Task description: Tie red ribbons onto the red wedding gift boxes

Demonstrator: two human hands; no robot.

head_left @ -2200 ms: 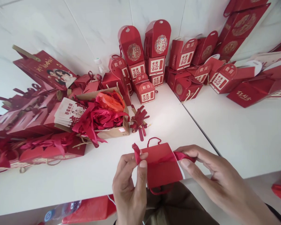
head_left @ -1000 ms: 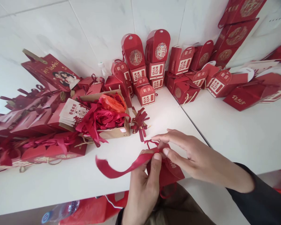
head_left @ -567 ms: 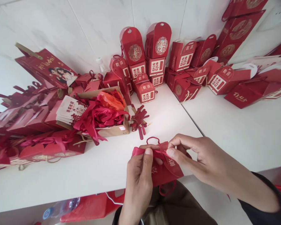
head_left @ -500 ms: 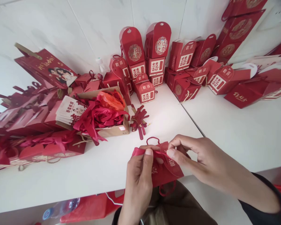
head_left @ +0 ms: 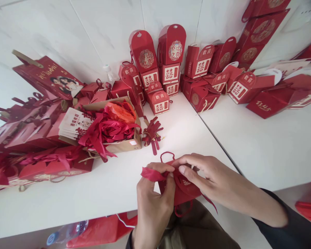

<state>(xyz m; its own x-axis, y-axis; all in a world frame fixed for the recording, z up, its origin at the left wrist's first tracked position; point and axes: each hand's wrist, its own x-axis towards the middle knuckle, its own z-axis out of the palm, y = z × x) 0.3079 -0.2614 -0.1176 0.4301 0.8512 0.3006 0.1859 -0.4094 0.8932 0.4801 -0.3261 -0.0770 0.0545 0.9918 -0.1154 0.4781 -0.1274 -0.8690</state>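
Observation:
A small red gift box [head_left: 184, 195] with gold lettering on its flap sits at the table's front edge, twisted cord handles at its far and near sides. Thumb and fingers of my left hand [head_left: 155, 197] pinch a red satin ribbon [head_left: 152, 174] at the top of the box; one end sticks out leftward over the index finger. My right hand [head_left: 207, 176] comes in from the right, its fingers closed on the ribbon close to the left fingertips. Another ribbon end hangs past the box's right side, below this hand. The spot where the fingertips meet is partly hidden.
A cardboard box [head_left: 119, 147] of red ribbons stands left of centre, beside a bundle of dark red strips [head_left: 152, 133]. Finished-looking red boxes [head_left: 57, 166] crowd the left. More boxes [head_left: 159, 102] are stacked along the wall. A plastic bottle [head_left: 67, 231] lies below the table.
Both hands have drawn closer together over the box. The ribbon's left end now sticks out beyond my left fingers, and its other end shows below my right hand.

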